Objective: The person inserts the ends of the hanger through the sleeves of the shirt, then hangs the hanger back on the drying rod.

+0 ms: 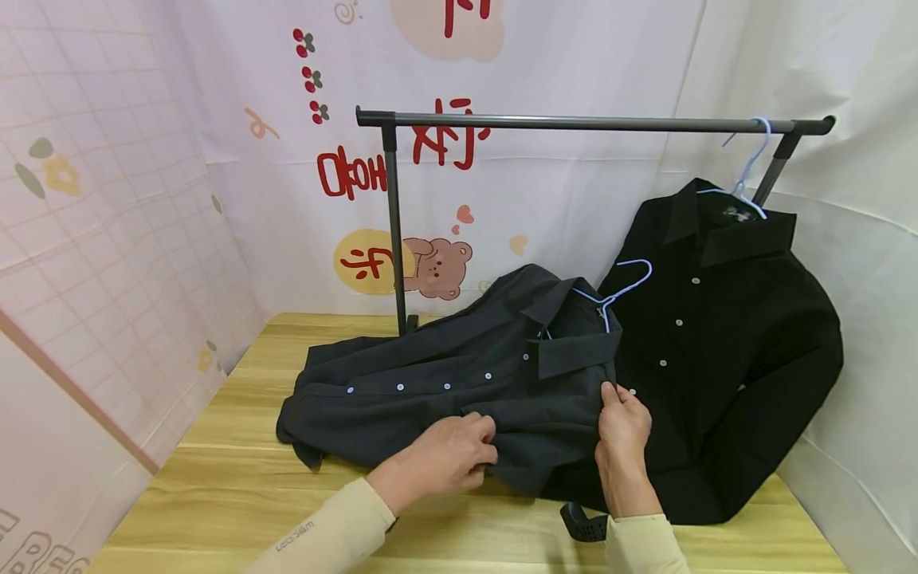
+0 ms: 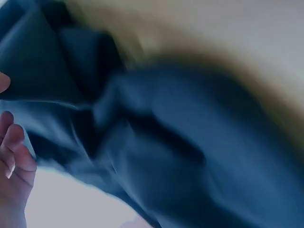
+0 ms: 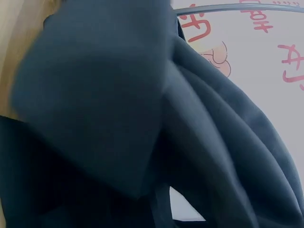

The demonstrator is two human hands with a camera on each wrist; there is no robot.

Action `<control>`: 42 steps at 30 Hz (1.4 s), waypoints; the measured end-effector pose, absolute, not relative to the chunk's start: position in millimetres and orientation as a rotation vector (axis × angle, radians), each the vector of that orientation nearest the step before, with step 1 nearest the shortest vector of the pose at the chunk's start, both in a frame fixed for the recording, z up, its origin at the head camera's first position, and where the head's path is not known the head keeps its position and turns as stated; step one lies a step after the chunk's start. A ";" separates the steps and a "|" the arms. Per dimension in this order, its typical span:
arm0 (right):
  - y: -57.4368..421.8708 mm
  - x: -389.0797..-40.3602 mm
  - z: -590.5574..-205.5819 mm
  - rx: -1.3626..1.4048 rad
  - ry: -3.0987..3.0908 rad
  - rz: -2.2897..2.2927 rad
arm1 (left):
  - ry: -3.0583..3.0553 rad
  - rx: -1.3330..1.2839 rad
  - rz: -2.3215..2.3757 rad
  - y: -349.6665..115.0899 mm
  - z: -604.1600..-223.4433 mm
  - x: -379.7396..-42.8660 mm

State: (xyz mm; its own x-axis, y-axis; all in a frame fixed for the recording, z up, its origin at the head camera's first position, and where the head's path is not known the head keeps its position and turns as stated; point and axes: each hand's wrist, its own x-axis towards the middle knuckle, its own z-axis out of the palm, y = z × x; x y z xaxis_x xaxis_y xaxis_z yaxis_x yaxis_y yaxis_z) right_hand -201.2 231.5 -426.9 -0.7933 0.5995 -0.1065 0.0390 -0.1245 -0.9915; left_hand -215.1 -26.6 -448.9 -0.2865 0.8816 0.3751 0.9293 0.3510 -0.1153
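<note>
A dark grey button-up shirt [image 1: 430, 391] lies spread over the wooden table, its collar toward the right and its hem toward the left. A light blue hanger [image 1: 610, 300] sits inside its collar, with the hook sticking out. My right hand [image 1: 622, 422] pinches the shirt at the shoulder, just below the collar. My left hand [image 1: 455, 453] grips the cloth near the front edge, fingers curled. In the left wrist view, fingertips [image 2: 14, 147] show beside the folded dark cloth [image 2: 156, 123]. Only blurred shirt fabric [image 3: 95, 90] fills most of the right wrist view, with the hand out of sight.
A black shirt [image 1: 724, 335] hangs on another light blue hanger [image 1: 753, 167] at the right end of a dark metal rack [image 1: 574, 123]. Its lower part lies behind my right hand. The table [image 1: 215, 478] ends at a printed curtain [image 1: 559, 199]. A black rack foot [image 1: 582, 523] shows near the front.
</note>
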 end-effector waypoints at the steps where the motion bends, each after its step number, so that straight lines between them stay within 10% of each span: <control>1: 231.5 -201.0 -426.7 -0.703 -1.766 1.977 | -2.244 -1.554 -0.180 -33.1 -445.5 -220.5; 13: 224.0 -201.0 -424.3 -0.657 -1.777 1.963 | -1.927 -1.143 -0.434 -69.7 -408.8 -253.0; 28: 213.6 -206.2 -429.9 -0.688 -1.737 1.943 | -2.594 -0.899 -0.369 -49.1 -466.4 -231.2; 42: 209.9 -205.9 -428.6 -0.695 -1.739 1.900 | -3.103 -0.528 -1.409 -24.2 -474.5 -192.8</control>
